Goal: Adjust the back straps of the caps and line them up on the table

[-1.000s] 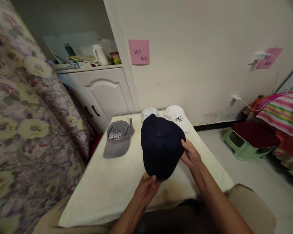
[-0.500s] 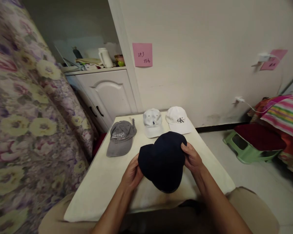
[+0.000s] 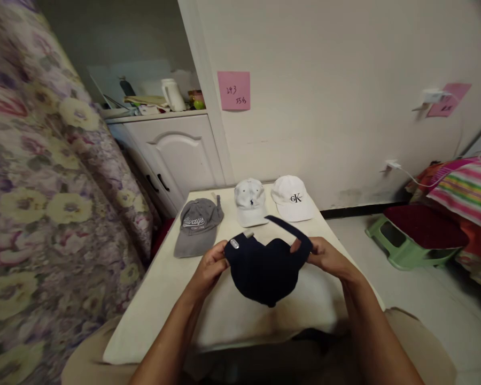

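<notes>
The left hand and right hand hold the navy cap between them, over the table. The left fingers are closed narrowly on one side of it, just beside the silver clasp. The right fingers are likewise pinched on the other side, at the root of the strap, which is loose from the clasp and points away from them, up and leftward, its free end between the two sets of fingers. The crown sags below and between the fingers, with its top button lowest; whether it touches the table I cannot tell.

Beyond the left fingers and further left lies the grey cap, brim toward the person. Past the gap between both sets of fingers sits the pale cap, and past the right fingers, slightly leftward, the white cap with its black letters. Well to the right of the right fingers, on the floor, stands the green stool.
</notes>
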The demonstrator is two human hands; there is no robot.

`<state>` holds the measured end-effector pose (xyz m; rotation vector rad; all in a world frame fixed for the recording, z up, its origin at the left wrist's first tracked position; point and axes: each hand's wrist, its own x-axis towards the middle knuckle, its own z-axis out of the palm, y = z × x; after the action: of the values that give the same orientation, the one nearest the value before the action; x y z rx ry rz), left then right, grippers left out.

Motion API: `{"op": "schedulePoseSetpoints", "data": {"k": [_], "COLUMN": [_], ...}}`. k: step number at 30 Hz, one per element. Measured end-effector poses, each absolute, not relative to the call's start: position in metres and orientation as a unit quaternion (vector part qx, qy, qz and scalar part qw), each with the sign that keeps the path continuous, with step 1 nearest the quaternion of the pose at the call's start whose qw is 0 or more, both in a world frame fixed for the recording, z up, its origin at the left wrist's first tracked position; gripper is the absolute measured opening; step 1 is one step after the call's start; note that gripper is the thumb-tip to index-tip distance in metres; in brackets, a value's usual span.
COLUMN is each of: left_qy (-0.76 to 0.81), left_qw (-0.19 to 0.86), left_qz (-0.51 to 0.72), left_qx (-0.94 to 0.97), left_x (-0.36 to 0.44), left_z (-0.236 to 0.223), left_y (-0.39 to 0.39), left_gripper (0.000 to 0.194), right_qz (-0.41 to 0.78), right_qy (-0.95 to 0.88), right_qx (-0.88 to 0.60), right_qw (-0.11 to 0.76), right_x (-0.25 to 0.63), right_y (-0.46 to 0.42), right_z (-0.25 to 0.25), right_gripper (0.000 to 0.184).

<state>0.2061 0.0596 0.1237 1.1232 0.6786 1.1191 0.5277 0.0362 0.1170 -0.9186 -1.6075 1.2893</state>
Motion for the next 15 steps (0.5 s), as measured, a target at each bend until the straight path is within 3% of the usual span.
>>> {"op": "schedulePoseSetpoints", "data": {"k": [4, 11, 15], "left_qy": [0.318, 0.353, 0.399], "left_qw": [0.631, 0.62, 0.599], "left_qz": [0.437, 0.395, 0.356], "left_qx": [0.557, 0.58, 0.596], "left_x": [0.2, 0.201, 0.206], "left_z": [0.114, 0.12, 0.121], "left_y": [0.042, 0.026, 0.022], "left_gripper": [0.015, 0.028, 0.019], "right_qz": [0.534, 0.535, 0.51], "right_qy": [-0.695, -0.722, -0.723], "right_qx": [-0.345, -0.337, -0.369], "right_qw": [0.335, 0.281, 0.285], "right_x": [0.527, 0.522, 0.52], "right_y": [0.034, 0.029, 0.024], "right_z": [0.122, 0.128, 0.119], "right_gripper": [0.017, 0.016, 0.006]}}
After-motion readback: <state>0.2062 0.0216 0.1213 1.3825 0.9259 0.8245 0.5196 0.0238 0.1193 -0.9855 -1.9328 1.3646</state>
